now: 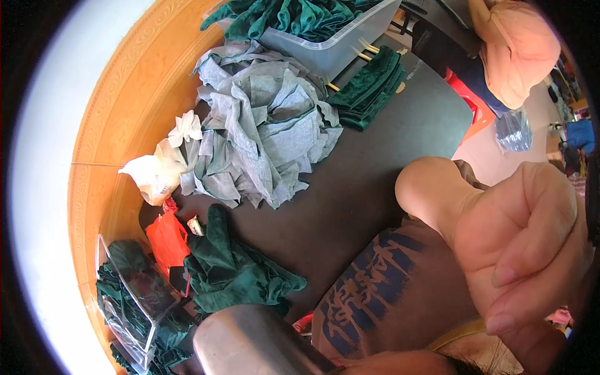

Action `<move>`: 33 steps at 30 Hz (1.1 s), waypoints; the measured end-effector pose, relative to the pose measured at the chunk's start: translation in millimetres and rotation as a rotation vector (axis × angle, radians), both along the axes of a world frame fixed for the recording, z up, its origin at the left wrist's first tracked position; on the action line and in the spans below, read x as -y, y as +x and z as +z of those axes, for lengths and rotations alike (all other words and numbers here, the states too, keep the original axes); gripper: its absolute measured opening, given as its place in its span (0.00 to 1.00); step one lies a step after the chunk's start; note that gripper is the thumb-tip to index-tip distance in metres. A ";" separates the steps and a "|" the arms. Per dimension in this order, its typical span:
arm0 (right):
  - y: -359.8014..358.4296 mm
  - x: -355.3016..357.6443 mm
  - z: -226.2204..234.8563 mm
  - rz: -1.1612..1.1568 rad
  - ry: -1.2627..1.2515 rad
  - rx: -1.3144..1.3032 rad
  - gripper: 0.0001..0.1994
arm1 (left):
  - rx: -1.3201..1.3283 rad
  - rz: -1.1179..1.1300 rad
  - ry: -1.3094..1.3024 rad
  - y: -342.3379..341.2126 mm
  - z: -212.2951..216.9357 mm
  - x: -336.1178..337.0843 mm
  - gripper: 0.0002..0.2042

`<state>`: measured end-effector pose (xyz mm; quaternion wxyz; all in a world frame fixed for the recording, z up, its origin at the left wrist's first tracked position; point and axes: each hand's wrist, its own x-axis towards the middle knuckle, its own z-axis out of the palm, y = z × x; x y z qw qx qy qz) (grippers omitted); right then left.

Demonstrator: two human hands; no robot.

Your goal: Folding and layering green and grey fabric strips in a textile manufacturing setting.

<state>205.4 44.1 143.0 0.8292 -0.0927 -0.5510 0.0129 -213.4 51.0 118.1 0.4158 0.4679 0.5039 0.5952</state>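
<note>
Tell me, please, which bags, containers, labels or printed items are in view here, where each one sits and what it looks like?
White plastic bag: left edge of the dark table, crumpled, knotted top.
Red plastic bag: just below the white one, small and creased.
Clear plastic bin: top centre, rectangular, filled with green cloth.
Clear plastic box: lower left, holds dark green fabric.
Printed brown shirt: lower centre, blue lettering.
Right hand: close to the camera, holding nothing visible.

2 clear bins [340,53], 1 grey cloth pile [269,125], 1 red bag [167,240].
</note>
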 end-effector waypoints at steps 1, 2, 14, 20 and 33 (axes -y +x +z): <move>-0.9 -2.9 -0.1 -0.005 -0.006 0.000 0.08 | 0.003 -0.002 0.002 1.0 1.0 -0.3 0.18; -1.2 -6.4 0.0 -0.009 -0.011 0.000 0.08 | 0.006 -0.002 0.004 1.4 2.1 -0.3 0.19; 12.5 -2.1 -3.9 0.147 -0.019 0.052 0.09 | 0.080 0.191 0.091 57.0 10.8 33.7 0.19; 34.0 -1.0 -12.5 0.337 0.008 0.072 0.09 | 0.118 0.010 0.012 -18.1 -14.5 -28.4 0.10; 53.2 -15.6 -14.1 0.363 -0.091 0.118 0.10 | 0.124 0.536 -0.157 -55.1 -87.4 -173.4 0.09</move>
